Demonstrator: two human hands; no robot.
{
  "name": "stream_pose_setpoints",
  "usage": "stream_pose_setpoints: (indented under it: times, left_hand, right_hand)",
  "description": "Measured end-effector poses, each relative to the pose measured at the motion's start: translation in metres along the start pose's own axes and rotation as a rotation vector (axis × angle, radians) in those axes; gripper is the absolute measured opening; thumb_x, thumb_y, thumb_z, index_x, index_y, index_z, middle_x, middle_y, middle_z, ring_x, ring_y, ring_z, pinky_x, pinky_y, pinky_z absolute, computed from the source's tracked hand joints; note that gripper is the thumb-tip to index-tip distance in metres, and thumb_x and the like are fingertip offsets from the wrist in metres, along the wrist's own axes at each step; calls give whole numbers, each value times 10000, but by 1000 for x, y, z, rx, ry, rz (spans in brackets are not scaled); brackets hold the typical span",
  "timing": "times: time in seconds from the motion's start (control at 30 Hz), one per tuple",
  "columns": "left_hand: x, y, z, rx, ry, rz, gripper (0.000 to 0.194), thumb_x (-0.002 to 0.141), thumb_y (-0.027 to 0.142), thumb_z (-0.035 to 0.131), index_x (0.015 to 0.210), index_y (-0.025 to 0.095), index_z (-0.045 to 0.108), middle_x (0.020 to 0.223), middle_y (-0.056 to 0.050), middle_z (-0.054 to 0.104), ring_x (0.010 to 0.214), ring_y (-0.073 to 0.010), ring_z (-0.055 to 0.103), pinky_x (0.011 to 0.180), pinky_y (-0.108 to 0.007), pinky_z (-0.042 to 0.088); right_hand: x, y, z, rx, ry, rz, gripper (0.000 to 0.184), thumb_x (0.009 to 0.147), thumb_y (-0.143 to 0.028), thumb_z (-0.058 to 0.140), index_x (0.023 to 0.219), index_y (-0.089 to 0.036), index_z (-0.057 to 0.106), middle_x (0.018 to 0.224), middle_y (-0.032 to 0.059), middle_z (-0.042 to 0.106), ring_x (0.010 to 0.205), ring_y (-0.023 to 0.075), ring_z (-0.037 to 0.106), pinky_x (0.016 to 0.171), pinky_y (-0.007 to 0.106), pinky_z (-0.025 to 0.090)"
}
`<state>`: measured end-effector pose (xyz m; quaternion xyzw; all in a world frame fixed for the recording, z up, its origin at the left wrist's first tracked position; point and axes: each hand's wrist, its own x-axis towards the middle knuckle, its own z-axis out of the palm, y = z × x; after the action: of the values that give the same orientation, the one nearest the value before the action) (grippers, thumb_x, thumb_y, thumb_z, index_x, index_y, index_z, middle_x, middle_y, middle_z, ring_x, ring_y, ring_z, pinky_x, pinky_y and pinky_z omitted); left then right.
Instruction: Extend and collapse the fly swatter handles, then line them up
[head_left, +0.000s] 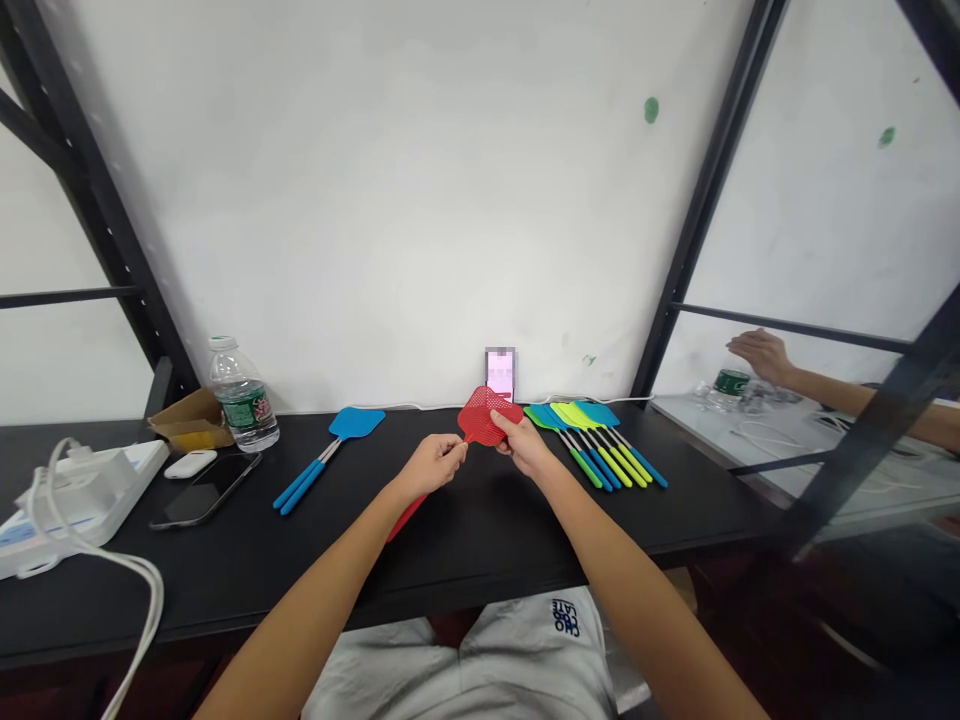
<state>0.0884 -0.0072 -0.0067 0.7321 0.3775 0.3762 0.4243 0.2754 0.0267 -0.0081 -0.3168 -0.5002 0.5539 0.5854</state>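
Both of my hands hold a red fly swatter (482,412) above the middle of the black table. My left hand (436,462) is closed around its shaft, just below the head, and the red handle slants down under my forearm. With the thumb on top, my right hand (523,440) pinches the right edge of the perforated head. Left of my hands lie blue fly swatters (357,423), stacked with their handles toward me. On the right, a fanned row of green, blue and yellow fly swatters (592,430) lies beside my right hand.
A lit phone (500,374) leans on the wall behind the swatter. At left are a water bottle (246,400), cardboard box (191,420), white earbud case (190,464), dark phone (206,490) and cabled power strip (82,500). Another person's hand (761,355) shows beyond the right-hand frame post (697,200).
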Motion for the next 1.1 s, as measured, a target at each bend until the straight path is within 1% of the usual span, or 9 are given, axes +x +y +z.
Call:
stream_pose_setpoints:
  times: [0.17, 0.27, 0.43, 0.53, 0.67, 0.83, 0.9, 0.97, 1.1]
  left_hand:
    - [-8, 3, -7, -246, -96, -96, 328, 813, 432, 557, 634, 181, 444, 429, 97, 309, 339, -29, 247, 378, -196, 189]
    - [-7, 0, -9, -287, -15, -129, 311, 795, 408, 582, 633, 179, 448, 431, 92, 331, 335, -25, 256, 370, -188, 175]
    - [0, -8, -4, -282, 112, -141, 286, 806, 392, 564, 652, 170, 468, 448, 80, 372, 329, -30, 306, 365, -186, 180]
    - [1, -11, -3, -265, 91, -151, 263, 795, 373, 577, 666, 163, 484, 470, 76, 394, 338, -28, 320, 369, -183, 187]
    - [-1, -15, -4, -226, 32, -117, 250, 787, 369, 597, 694, 152, 514, 500, 74, 404, 375, -24, 328, 383, -173, 220]
    - [-2, -13, -3, -188, -2, -69, 289, 819, 432, 561, 753, 151, 545, 497, 81, 383, 385, -30, 328, 392, -176, 271]
    - [-3, -9, -2, -176, 1, -63, 300, 821, 446, 554, 760, 153, 541, 493, 86, 371, 380, -30, 323, 392, -177, 274]
    - [-4, -6, -1, -163, 0, -52, 295, 812, 444, 559, 764, 154, 539, 499, 87, 376, 382, -31, 324, 391, -179, 276]
    - [-7, -3, 1, -117, -75, -12, 236, 772, 381, 588, 764, 149, 545, 521, 80, 409, 398, -39, 358, 406, -188, 299]
  right_hand:
    - [10, -14, -38, 95, 393, -144, 378, 705, -485, 700, 711, -191, 463, 484, -67, 432, 366, 34, 255, 339, 176, 165]
    - [10, -14, -56, -83, 352, -38, 341, 699, -453, 713, 741, -180, 512, 457, -71, 398, 356, 38, 234, 337, 183, 129]
    - [7, 0, -49, -382, 211, 156, 328, 683, -446, 711, 716, -166, 543, 466, -59, 392, 368, 54, 272, 362, 201, 146]
    - [7, 4, -48, -692, 290, 131, 288, 706, -428, 678, 723, -158, 581, 544, -2, 503, 445, 103, 419, 416, 229, 280]
    - [3, 0, -54, -1203, 481, 95, 360, 705, -461, 675, 865, -144, 614, 855, 117, 630, 777, 235, 594, 618, 301, 414]
    - [-7, -9, -41, -1323, 606, -76, 346, 840, -452, 538, 1006, -149, 574, 955, 139, 606, 868, 245, 582, 691, 307, 395]
    - [-12, -11, -28, -1223, 495, -220, 298, 888, -452, 472, 859, -177, 582, 788, 83, 599, 755, 204, 560, 655, 282, 368]
    - [-17, -8, -14, -1068, 249, -308, 380, 908, -487, 430, 698, -194, 549, 635, 33, 549, 639, 167, 512, 605, 260, 341]
    - [-25, 5, 13, -817, -222, -216, 429, 872, -526, 483, 614, -185, 517, 531, -14, 502, 532, 119, 456, 524, 222, 310]
